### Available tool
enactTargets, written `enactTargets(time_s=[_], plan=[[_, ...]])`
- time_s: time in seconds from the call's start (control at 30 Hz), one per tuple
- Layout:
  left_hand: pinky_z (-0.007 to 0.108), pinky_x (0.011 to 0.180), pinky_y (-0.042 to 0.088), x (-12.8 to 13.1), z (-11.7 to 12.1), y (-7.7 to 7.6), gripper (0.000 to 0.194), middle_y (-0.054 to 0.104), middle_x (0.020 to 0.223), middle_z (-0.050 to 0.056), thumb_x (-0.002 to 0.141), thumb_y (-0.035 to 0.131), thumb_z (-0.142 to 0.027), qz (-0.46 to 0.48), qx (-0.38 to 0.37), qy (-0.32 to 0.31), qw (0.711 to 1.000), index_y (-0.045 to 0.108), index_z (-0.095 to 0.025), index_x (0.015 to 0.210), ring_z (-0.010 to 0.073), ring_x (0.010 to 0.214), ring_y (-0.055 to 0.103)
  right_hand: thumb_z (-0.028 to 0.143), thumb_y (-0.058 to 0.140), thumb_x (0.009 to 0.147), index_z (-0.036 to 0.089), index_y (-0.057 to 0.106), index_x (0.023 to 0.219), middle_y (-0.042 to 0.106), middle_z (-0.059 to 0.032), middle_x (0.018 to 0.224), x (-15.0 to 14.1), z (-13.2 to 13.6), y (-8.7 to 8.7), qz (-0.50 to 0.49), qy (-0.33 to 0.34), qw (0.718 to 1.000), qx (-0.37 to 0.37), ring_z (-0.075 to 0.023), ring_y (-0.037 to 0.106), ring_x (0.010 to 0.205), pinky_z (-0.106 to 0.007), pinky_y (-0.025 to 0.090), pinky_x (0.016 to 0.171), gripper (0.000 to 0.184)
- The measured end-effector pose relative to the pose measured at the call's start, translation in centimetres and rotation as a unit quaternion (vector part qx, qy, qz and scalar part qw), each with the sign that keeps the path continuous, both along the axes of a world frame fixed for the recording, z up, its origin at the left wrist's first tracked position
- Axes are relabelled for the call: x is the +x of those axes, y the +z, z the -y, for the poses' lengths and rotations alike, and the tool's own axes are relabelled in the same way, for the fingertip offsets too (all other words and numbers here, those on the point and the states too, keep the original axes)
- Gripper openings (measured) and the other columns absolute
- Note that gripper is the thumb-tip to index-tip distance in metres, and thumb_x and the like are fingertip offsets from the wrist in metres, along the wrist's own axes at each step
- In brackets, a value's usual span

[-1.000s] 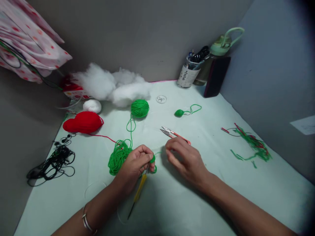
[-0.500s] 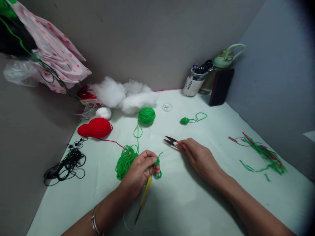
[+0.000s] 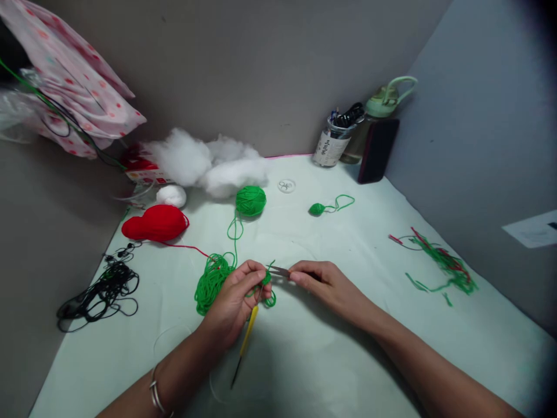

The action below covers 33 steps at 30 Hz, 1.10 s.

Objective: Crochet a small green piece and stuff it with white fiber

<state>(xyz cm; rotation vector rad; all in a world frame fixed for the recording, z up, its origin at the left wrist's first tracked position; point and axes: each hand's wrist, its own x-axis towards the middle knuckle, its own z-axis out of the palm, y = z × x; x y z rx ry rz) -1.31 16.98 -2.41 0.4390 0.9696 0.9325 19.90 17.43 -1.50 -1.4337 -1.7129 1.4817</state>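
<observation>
Between the thumb and fingers of my left hand (image 3: pixel 238 295) is a small green crochet piece (image 3: pixel 267 278) with a short yarn tail pointing up. A crochet hook with a yellow handle (image 3: pixel 249 337) hangs below the same hand, its upper end hidden at the fingers. My right hand (image 3: pixel 322 284) grips thread snips (image 3: pixel 278 271), whose dark blades reach the yarn tail; whether they touch it I cannot tell. Loose green yarn (image 3: pixel 213 284) lies heaped beside my left hand, with a strand running up to a green yarn ball (image 3: pixel 251 201).
Red yarn (image 3: pixel 159 223), black cord (image 3: pixel 102 293) and white stuffing (image 3: pixel 235 171) lie on the left. A small green crocheted piece (image 3: pixel 317 209) and a clear round dish (image 3: pixel 286 186) sit farther back. Yarn scraps (image 3: pixel 448 264) lie right. A pen jar (image 3: pixel 331 145), bottle (image 3: pixel 383 101) and phone (image 3: pixel 379 151) stand behind.
My right hand has brought the snips left, from open space to the yarn tail at my left hand. The left hand keeps its hold. The whole view has shifted slightly.
</observation>
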Motion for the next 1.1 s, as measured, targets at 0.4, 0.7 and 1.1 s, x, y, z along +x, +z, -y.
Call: enactTargets(time_s=[0.4, 0.7, 1.1], plan=[[0.022, 0.063, 0.053, -0.2, 0.2, -0.1, 0.038, 0.063, 0.074, -0.002, 0.064, 0.098, -0.03, 0.013, 0.005, 0.008, 1.0, 0.067, -0.015, 0.078, 0.0112, 0.068, 0.062, 0.038, 0.058, 0.101, 0.019, 0.071, 0.116, 0.074, -0.013, 0.109, 0.5, -0.1, -1.7, 0.165, -0.126, 0.927, 0.311, -0.0272, 0.069, 0.095, -0.042, 0.054, 0.085, 0.028], [0.021, 0.067, 0.054, -0.3, 0.9, -0.3, 0.033, 0.063, 0.08, -0.002, 0.068, 0.095, -0.021, 0.037, 0.018, 0.024, 0.999, 0.067, -0.014, 0.083, 0.0106, 0.072, 0.065, 0.007, 0.053, 0.1, 0.018, 0.073, 0.11, 0.06, 0.0002, 0.067, -5.1, 4.9, -0.9, 0.159, 0.178, 0.709, 0.664, -0.0183, 0.05, 0.061, -0.034, 0.047, 0.058, 0.025], [0.017, 0.066, 0.052, 0.8, 3.6, -0.2, 0.025, 0.062, 0.076, -0.002, 0.072, 0.09, -0.017, 0.055, 0.068, 0.037, 0.995, 0.072, -0.015, 0.089, 0.0103, 0.071, 0.062, 0.005, 0.05, 0.1, 0.016, 0.071, 0.09, 0.062, -0.0021, 0.067, -5.1, 5.2, -0.9, 0.177, 0.135, 0.604, 0.765, -0.0189, 0.053, 0.064, -0.034, 0.046, 0.063, 0.025]])
